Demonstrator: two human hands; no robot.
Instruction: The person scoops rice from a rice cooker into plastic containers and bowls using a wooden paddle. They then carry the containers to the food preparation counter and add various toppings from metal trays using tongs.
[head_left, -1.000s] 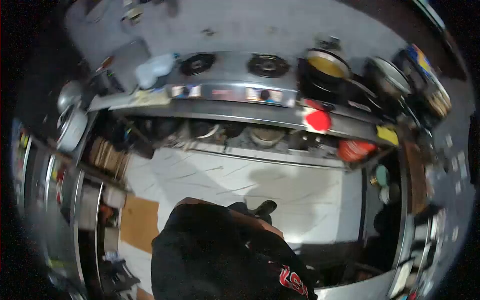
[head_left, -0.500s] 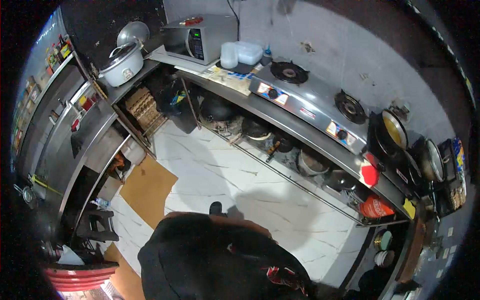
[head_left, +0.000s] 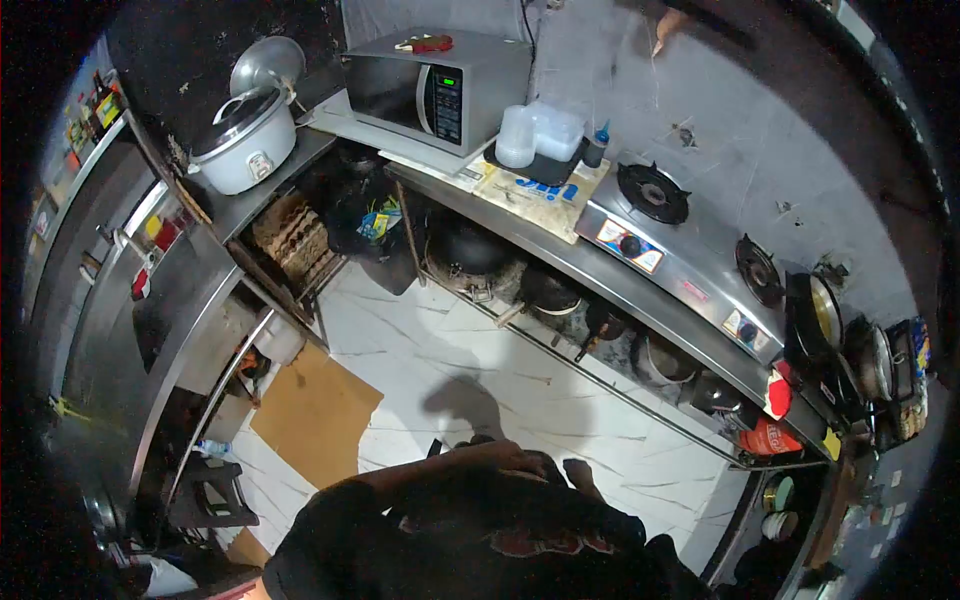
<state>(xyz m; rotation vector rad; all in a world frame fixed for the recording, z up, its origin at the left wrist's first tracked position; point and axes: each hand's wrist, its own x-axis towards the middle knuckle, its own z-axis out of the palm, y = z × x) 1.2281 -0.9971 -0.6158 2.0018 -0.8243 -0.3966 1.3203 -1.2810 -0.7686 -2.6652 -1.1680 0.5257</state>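
My left forearm lies bent across the front of my dark shirt (head_left: 460, 565). At its end, my left hand (head_left: 515, 458) is near my waist; its fingers are too dark and small to make out. A shadowed, skin-toned shape (head_left: 582, 478) stands out just to the right, and I cannot tell whether it is my right hand or a foot. No held object shows at either place. Both hands are far from the counters, above the white tiled floor (head_left: 520, 385).
A microwave (head_left: 440, 90), a rice cooker (head_left: 240, 150), clear plastic containers (head_left: 540, 135) and a two-burner gas stove (head_left: 690, 265) stand on the counters. Pots (head_left: 665, 360) sit on the low shelf. Cardboard (head_left: 315, 415) lies on the floor; a dark stool (head_left: 210, 490) stands left.
The view has shifted, so the microwave and stove now appear further right and the counter lower. My left forearm has come into sight across my front. The red thing at lower left has mostly left view.
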